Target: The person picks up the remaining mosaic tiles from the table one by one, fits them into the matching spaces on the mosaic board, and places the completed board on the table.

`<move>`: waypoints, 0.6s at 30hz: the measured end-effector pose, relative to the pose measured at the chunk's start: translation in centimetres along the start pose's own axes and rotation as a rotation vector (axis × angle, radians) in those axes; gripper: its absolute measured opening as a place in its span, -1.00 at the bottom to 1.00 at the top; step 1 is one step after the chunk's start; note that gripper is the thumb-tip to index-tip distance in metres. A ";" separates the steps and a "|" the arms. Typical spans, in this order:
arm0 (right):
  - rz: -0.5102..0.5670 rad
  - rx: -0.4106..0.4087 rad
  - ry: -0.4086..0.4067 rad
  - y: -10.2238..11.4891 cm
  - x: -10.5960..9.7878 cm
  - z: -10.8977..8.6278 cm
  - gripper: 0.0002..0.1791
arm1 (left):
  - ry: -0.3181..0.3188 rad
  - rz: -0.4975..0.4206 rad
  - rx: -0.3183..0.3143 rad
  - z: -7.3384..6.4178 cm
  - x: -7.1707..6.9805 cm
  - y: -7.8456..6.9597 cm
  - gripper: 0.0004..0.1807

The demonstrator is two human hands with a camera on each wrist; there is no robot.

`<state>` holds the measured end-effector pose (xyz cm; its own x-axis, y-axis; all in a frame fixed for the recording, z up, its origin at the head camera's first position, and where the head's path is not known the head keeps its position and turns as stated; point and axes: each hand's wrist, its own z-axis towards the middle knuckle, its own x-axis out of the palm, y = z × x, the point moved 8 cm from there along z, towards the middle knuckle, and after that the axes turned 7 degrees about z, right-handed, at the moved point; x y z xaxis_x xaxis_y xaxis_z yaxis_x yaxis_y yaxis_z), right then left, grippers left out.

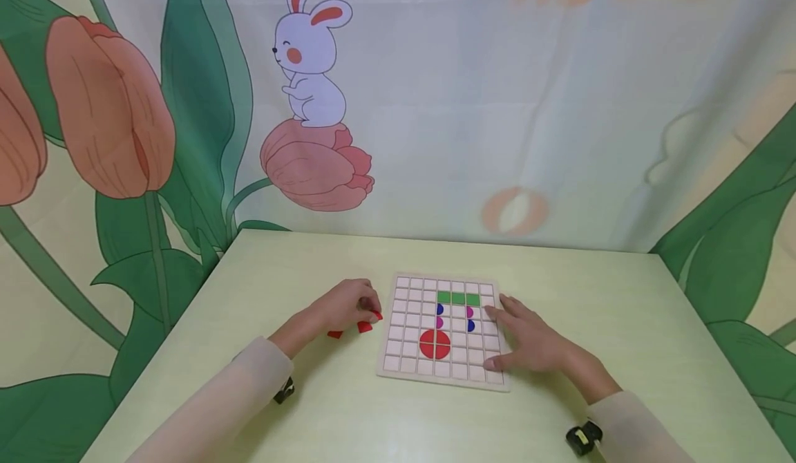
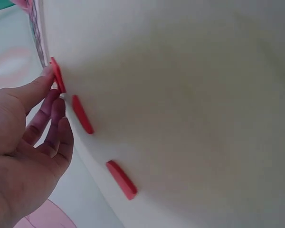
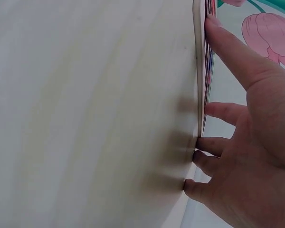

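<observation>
My left hand [image 1: 345,305] pinches a red piece [image 2: 58,75] between thumb and fingers, just left of a square grid board [image 1: 409,350]. Two more red pieces lie on the table below that hand, one close by [image 2: 83,115] and one farther off [image 2: 121,179]. Spread over the board's right edge, my right hand [image 1: 536,338] touches it with thumb and forefinger, while its other fingertips [image 3: 194,185] meet the table. On the board, red quarter pieces form a circle [image 1: 428,342]. Three green squares [image 1: 458,298] make a row above small blue [image 1: 470,325] and magenta half-circles [image 1: 469,312].
The pale table [image 1: 323,421] extends around the board on all sides. Behind it hangs a cloth printed with a rabbit [image 1: 317,97] and tulips [image 1: 112,110]. Dark wrist devices sit at the left cuff [image 1: 284,390] and right cuff [image 1: 583,438].
</observation>
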<state>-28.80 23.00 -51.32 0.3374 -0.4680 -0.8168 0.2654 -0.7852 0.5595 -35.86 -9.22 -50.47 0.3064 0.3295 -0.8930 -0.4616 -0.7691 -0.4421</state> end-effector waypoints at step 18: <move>0.000 -0.001 -0.004 0.1 0.1 -0.1 0.22 | 0.030 -0.132 -0.050 0.1 -0.1 1.2 -0.87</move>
<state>-28.64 22.88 -51.35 0.3334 -0.4695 -0.8176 0.2664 -0.7850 0.5594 -36.50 -10.16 -50.94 0.3867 0.4136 -0.8243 -0.3742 -0.7465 -0.5501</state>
